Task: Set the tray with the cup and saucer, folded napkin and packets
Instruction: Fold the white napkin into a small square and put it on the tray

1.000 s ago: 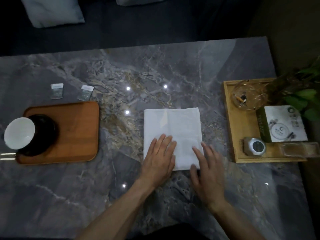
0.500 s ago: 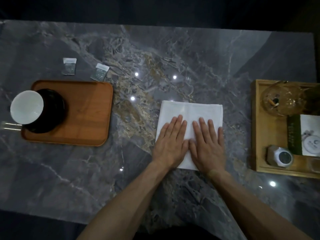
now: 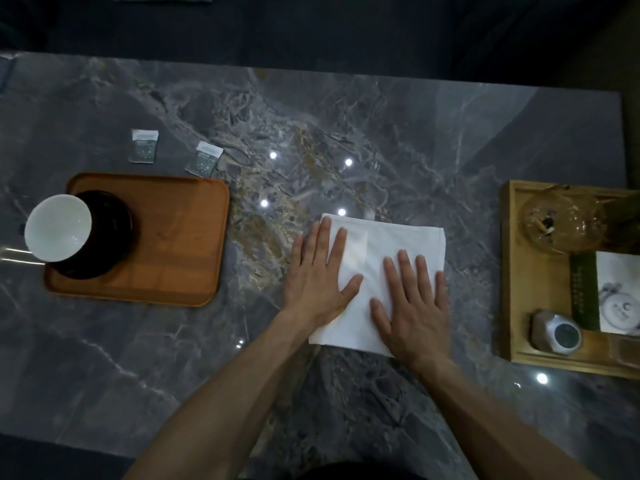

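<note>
A white folded napkin (image 3: 384, 247) lies flat on the grey marble table, right of centre. My left hand (image 3: 317, 275) presses flat on its left edge, fingers straight, partly on the table. My right hand (image 3: 412, 306) presses flat on its lower right part. To the left sits an orange-brown tray (image 3: 173, 251) holding a dark saucer (image 3: 107, 237) with a white cup (image 3: 57, 232) at its left end. Two small grey packets (image 3: 143, 146) (image 3: 203, 163) lie on the table just behind the tray.
A second wooden tray (image 3: 519, 271) stands at the right edge with a glass ashtray (image 3: 557, 223), a green and white box (image 3: 609, 292) and a small round silver device (image 3: 557, 332). Dark floor lies beyond the table's far edge.
My hands, side by side on the napkin half a second ago, have spread apart: the left slid to the left edge, the right toward the right side. The camera view shifted.
</note>
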Tool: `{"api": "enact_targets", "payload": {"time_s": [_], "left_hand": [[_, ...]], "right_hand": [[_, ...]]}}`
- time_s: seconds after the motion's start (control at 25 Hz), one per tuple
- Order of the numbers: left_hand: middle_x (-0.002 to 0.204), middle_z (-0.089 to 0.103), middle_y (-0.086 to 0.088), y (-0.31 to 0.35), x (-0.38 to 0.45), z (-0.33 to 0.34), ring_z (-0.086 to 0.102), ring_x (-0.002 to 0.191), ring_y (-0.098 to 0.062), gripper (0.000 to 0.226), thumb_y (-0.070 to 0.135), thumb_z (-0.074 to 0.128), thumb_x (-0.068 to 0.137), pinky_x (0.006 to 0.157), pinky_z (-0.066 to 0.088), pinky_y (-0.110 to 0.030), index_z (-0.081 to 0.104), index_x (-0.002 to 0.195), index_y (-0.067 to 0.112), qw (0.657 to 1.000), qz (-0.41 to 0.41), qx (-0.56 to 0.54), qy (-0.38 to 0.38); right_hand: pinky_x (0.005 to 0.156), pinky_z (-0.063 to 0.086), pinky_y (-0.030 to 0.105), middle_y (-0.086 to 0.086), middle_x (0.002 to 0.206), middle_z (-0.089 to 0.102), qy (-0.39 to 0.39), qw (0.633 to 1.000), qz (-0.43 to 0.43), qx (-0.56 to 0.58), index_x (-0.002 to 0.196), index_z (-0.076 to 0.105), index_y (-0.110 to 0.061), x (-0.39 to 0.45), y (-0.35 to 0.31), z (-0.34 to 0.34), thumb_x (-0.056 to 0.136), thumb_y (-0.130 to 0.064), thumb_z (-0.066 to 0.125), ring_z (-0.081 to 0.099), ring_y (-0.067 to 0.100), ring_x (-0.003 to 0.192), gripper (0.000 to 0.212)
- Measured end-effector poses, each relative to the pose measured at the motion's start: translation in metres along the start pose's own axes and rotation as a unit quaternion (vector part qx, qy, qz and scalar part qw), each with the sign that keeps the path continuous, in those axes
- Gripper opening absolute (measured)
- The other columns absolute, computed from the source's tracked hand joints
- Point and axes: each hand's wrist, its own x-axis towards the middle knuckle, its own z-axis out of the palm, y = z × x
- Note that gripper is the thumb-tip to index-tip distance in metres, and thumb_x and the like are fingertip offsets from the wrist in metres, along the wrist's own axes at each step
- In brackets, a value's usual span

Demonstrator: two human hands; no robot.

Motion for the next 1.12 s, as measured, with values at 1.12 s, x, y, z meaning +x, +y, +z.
{"api": "enact_targets", "payload": {"time_s": [1.12], "left_hand": [[0.164,0.003,-0.013,-0.006,-0.065,0.012,0.004,0.151,-0.029,0.074,0.057,0.022,0.097,0.117,-0.002,-0.060,0.008,0.155,0.014,0.999,0.037,0.025,-0.008]], "right_hand": [[0.122,0.001,0.048,0.005,0.165,-0.003,-0.007,1.000,0.014,0.019,0.156,-0.001,-0.020,-0.001,-0.002,-0.002,0.097,-0.055,0.015,-0.007,0.022,0.151,0.070]]}}
